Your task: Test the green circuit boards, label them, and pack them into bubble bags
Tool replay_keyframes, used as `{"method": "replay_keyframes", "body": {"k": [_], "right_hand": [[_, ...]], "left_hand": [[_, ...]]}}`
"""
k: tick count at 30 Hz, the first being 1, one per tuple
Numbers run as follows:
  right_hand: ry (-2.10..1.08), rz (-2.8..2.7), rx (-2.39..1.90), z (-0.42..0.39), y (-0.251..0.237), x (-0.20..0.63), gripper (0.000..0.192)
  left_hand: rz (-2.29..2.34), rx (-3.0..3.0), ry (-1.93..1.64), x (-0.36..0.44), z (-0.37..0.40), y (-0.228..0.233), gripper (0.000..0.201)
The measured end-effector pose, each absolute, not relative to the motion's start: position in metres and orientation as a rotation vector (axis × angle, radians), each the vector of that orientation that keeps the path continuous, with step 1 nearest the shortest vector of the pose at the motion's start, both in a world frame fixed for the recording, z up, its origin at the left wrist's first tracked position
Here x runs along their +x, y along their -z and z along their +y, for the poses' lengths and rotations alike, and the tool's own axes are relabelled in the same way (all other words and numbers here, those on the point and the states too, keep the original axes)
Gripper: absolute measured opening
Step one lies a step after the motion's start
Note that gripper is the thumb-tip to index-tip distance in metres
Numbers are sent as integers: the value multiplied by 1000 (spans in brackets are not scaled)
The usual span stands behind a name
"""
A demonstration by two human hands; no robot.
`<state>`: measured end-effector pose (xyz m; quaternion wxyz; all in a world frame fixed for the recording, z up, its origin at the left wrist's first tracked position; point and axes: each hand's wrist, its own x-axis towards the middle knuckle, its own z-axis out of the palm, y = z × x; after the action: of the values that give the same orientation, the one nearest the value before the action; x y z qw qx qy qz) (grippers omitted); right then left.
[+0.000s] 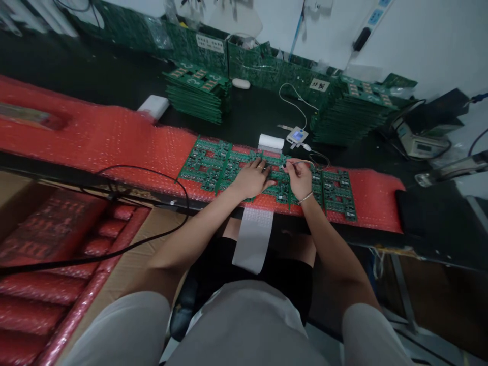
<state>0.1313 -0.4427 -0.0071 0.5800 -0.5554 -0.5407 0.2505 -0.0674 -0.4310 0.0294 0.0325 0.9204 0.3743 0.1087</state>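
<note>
The cardboard box (pixel 125 264) at eight o'clock held rolls of red bubble wrap (pixel 46 300). On the red bubble sheet (pixel 114 137) lay a row of green circuit boards (pixel 213 165). The left hand (pixel 253 177) pressed flat, fingers spread, on the boards; the right hand (pixel 300 175), just beside it at three o'clock, pinched a thin black probe cable (pixel 310 161) against them. A white paper strip (pixel 253 239) hung over the bench edge at six o'clock. Stacked boards (pixel 198 94) stood at eleven o'clock, more stacks (pixel 343 117) at one o'clock, a small meter (pixel 297 136) between. A black cord (pixel 152 203) crossed the box
</note>
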Motion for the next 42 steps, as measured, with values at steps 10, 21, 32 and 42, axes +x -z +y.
{"method": "replay_keyframes", "body": {"k": [10,21,32,42], "right_hand": [[-666,-1638,-1291,-369,-14,102,22],[-190,-2089,-1449,-345,-4,71,26],[-157,-2349,-1666,-350,-29,60,20],[-167,-2171,-1548,-345,-4,66,15]], "left_hand": [[1171,2799,-327,-74,-445,-29,70],[1111,2733,-740,-141,-533,-14,49],[955,2584,-976,-133,-561,8,16],[935,2583,-1077,-114,-567,49,14]]}}
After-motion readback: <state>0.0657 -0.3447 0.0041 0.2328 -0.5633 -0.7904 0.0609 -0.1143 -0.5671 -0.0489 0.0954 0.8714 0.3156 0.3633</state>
